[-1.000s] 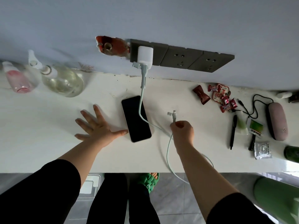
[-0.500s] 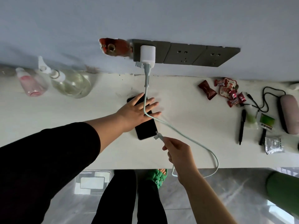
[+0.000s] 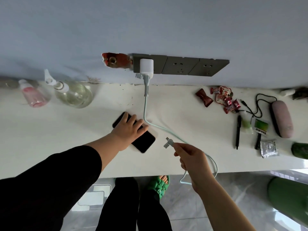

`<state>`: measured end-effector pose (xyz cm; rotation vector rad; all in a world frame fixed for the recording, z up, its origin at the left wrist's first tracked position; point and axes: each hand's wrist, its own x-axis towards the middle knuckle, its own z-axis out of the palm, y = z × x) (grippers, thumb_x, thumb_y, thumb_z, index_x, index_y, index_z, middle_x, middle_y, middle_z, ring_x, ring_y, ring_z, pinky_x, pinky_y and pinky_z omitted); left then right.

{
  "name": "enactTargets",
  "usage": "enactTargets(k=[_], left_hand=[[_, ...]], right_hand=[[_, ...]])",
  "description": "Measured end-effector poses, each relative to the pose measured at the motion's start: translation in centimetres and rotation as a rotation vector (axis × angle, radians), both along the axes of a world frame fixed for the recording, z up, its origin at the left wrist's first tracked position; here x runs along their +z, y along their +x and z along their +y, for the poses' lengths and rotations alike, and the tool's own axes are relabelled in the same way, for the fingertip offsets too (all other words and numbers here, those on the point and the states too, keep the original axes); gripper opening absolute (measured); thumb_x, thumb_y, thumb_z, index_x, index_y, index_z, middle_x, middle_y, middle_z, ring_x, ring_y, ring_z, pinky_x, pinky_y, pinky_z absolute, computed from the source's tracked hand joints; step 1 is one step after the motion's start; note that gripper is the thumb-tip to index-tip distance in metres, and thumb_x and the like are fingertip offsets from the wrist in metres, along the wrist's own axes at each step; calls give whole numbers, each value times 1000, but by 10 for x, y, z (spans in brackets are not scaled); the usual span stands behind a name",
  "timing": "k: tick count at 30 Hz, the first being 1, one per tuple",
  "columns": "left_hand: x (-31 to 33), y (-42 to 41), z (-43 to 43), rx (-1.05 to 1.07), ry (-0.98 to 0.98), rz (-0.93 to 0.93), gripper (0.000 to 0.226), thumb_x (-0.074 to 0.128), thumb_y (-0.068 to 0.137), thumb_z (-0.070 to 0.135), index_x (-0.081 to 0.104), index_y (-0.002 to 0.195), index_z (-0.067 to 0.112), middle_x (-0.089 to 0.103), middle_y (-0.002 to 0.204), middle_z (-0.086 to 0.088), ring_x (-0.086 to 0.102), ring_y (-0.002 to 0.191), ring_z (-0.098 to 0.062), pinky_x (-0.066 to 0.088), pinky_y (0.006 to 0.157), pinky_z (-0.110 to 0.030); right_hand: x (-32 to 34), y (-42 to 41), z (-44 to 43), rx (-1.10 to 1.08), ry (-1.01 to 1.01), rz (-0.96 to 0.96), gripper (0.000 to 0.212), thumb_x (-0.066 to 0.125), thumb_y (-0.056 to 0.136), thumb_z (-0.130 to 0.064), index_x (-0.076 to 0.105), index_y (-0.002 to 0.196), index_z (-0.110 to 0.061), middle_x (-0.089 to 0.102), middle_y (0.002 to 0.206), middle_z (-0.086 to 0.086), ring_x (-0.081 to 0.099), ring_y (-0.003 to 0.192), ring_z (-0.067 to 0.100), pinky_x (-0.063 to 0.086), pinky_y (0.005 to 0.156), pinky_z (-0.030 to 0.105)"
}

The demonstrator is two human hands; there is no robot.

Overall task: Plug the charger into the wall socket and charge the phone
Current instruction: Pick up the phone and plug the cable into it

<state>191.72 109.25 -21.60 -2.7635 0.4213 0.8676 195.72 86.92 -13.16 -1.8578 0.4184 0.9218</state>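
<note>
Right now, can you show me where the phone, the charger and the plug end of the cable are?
phone (image 3: 144,142): head view, bare dark screen near its lower end.
charger (image 3: 146,66): head view, middle of the white block in the wall socket.
cable plug (image 3: 168,142): head view, pale connector tip.

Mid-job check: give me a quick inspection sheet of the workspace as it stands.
Surface: white counter, bare around the phone.
Job's things: charger seated in wall socket; phone flat, screen dark, not yet connected.
Clutter: spray bottles far left; candies, pens, pink case right.
Grippers: left hand pressing on phone; right hand pinching cable connector.
Cables: green cable loops off the counter edge.
Surroundings: damaged wall patch; tiled floor.
</note>
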Motion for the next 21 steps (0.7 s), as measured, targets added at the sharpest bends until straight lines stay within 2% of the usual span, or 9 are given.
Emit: enactTargets(k=[2,5,9,11,14,18,21], left_hand=[[-1,-1,0,6,12,14,85,58,80,9,7,148,15,23,144,-21,26,130,-43,22,106,-63],[4,-13,6,133,-46,-23,80,60,77,31,18,144,16,37,136,-15,42,118,-38,29,99,-54],[40,-37,6,381,-263,-117,79,66,61,42,46,132,14,55,111,-11,59,90,-34,44,82,-39],[73,-47,3,467,-387,-145,82,70,59,45,48,131,15,55,108,-9,60,85,-31,49,74,-35],[140,-61,0,539,-559,-230,84,68,58,50,45,133,21,54,110,-2,61,87,-22,51,69,-29],[226,-79,-4,562,-681,-300,87,71,59,53,37,136,30,50,120,6,58,97,-13,51,77,-25],[272,-91,-10,572,-703,-348,90,71,57,51,34,136,32,47,124,11,56,105,-11,51,86,-27]], right_hand=[[1,0,-2,28,2,7,11,69,80,-35,77,75,-30,63,60,-9,34,52,14,31,51,26],[8,2,-3,88,20,17,10,69,81,-31,77,76,-26,71,67,-5,43,50,11,35,53,26],[34,10,-4,213,48,7,6,72,82,-27,75,79,-23,74,70,-3,53,53,5,42,59,25],[58,15,-7,302,41,-13,10,73,80,-32,75,81,-23,74,71,-4,54,57,5,44,59,22],[107,21,-8,425,51,-48,18,75,73,-45,76,79,-28,74,70,-5,58,61,4,46,58,18],[181,23,-11,526,125,-123,42,71,56,-65,75,76,-28,72,65,-6,60,58,-1,45,52,14],[223,22,-17,543,185,-150,31,76,63,-54,75,75,-25,68,61,-6,56,57,1,44,56,19]])
